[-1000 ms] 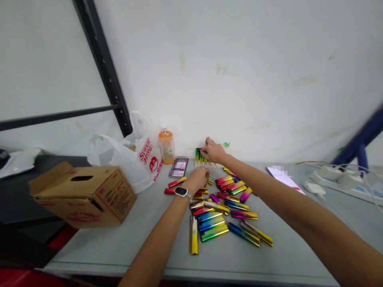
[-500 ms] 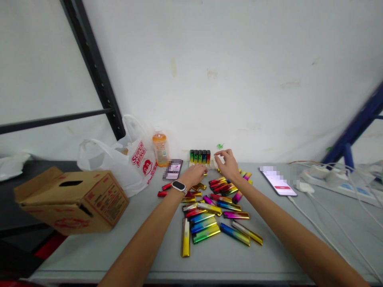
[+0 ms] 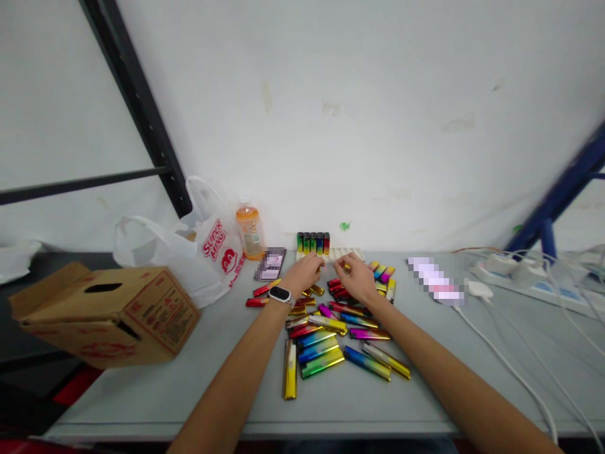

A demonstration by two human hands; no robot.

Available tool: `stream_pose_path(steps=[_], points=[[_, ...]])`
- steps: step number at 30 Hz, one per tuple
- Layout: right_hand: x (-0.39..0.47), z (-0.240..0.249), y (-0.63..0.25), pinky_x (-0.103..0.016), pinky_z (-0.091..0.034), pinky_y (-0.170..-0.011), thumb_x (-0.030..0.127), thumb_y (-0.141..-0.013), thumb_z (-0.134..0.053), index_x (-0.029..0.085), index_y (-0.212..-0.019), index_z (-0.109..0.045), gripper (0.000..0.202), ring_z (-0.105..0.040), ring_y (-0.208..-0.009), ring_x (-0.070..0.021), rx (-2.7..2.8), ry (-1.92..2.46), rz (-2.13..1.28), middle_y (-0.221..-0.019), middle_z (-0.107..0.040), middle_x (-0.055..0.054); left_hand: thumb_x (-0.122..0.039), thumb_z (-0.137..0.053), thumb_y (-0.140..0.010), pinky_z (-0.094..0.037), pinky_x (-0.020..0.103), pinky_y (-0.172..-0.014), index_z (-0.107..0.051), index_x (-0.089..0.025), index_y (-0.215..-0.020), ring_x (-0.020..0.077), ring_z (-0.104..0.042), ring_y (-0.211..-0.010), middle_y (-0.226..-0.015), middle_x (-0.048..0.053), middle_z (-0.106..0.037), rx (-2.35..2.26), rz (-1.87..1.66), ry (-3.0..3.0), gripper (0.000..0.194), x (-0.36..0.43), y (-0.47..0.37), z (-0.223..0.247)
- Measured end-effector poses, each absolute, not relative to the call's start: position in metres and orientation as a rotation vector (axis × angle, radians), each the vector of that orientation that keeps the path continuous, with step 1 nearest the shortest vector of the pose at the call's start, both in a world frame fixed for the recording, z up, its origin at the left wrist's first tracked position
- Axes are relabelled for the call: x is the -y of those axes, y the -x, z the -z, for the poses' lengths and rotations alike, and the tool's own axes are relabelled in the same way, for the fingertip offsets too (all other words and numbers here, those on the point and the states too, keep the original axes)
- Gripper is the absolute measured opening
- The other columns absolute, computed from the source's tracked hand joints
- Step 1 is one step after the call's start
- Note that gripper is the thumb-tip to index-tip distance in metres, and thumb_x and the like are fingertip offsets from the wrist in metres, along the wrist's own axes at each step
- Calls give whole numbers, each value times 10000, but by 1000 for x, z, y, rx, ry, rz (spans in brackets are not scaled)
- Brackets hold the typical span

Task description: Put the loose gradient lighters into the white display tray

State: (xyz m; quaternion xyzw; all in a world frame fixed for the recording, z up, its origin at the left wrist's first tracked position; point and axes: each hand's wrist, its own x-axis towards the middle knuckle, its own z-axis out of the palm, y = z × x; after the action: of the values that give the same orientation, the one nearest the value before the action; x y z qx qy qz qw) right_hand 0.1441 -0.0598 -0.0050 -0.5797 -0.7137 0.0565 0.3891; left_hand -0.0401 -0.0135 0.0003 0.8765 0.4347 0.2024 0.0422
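Grey tabletop (image 3: pixel 227 391) against white wall. On tabletop, far left: cardboard box (image 3: pixel 142 315) with handle slot; just behind, white plastic bag (image 3: pixel 198 258) with red print. Far right: white power strip (image 3: pixel 539 284). Near bag: bottle (image 3: pixel 250 233) with orange contents, upright. Left hand (image 3: pixel 305 275): fingers curled inward over near edge of tray; gold-coloured piece visible at fingertips, grip and exact opening unclear. Right hand (image 3: pixel 357 277): beside left hand, fingers bent, thumb near index finger, above loose lighters (image 3: pixel 323 364); hold on any item impossible to confirm. Phones: left phone (image 3: pixel 270 263) near bottle, right phone (image 3: pixel 435 279) near power strip. Pale tray (image 3: pixel 350 253): along wall, upright lighters (image 3: pixel 312 243) at left end. Loose lighters: metallic, multicoloured, flat, scattered around and below hands.
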Motion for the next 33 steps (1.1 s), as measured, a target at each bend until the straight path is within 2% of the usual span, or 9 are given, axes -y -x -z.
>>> stream_pose_path(steps=[4,8,14,19,22,25,28,31,33], points=[[69,1,-139,-303,-460,-811,240,-832,-579,249,-1064,-673,250,-605,-1029,-218,1919,1393,-150,-1057,-642,-48,-179,-570,-865,-551,317,-816,-683,-150,-1044,146,-625,-824,-1039,77,-584,-1185,-1005,-2364,214,28,46,-23],[75,-2,-137,-320,-472,-838,285,-806,-637,247,-1234,-624,430,-601,-1058,-237,2002,1344,-162,-1157,-643,-67,-351,-641,-842,-559,315,-820,-671,-152,-1044,148,-664,-851,-1042,74,-631,-917,-1256,-1930,285,46,45,-31],[74,1,-152,-319,-461,-725,402,-896,-583,250,-1135,-697,305,-623,-730,-188,1908,1296,-335,-875,-724,-27,-435,-687,-795,-558,327,-768,-610,-147,-1018,180,-692,-803,-838,59,-710,-889,-1142,-1696,372,59,48,-25],[76,0,-162,-278,-436,-645,378,-809,-699,193,-919,-706,215,-606,-662,-168,1891,1195,-509,-731,-695,-9,-336,-660,-791,-519,299,-724,-604,-169,-889,175,-645,-773,-860,49,-677,-1091,-959,-2141,201,67,52,-21],[80,-2,-156,-270,-436,-632,329,-791,-711,176,-858,-695,168,-602,-647,-161,1943,1118,-587,-712,-691,-12,-249,-621,-780,-488,316,-717,-581,-193,-942,199,-624,-752,-815,35,-654,-1230,-793,-2398,176,72,46,-15],[83,-3,-148,-279,-462,-678,299,-801,-693,172,-884,-690,152,-625,-679,-164,1933,1043,-626,-758,-716,-26,-195,-536,-797,-470,314,-704,-561,-208,-1033,208,-616,-751,-816,31,-648,-1233,-714,-2413,238,74,38,-10],[84,-4,-146,-280,-472,-690,309,-808,-688,177,-1056,-650,284,-616,-660,-157,1852,1007,-627,-732,-705,-6,-210,-485,-806,-461,289,-696,-577,-192,-956,184,-589,-745,-823,29,-631,-1135,-816,-2226,177,72,35,-10],[82,-3,-151,-267,-459,-648,334,-832,-651,178,-1178,-576,387,-570,-604,-141,1754,1013,-615,-671,-654,27,-283,-459,-799,-418,242,-574,-583,-178,-859,134,-499,-596,-667,-12,-522,-987,-1028,-1859,173,71,35,-14],[80,-1,-154,-261,-444,-623,346,-852,-613,174,-1138,-579,334,-550,-580,-136,1726,1034,-601,-634,-615,39,-398,-414,-824,-346,223,-469,-579,-174,-818,112,-417,-487,-571,-36,-420,-872,-1126,-1562,277,73,31,-16]])
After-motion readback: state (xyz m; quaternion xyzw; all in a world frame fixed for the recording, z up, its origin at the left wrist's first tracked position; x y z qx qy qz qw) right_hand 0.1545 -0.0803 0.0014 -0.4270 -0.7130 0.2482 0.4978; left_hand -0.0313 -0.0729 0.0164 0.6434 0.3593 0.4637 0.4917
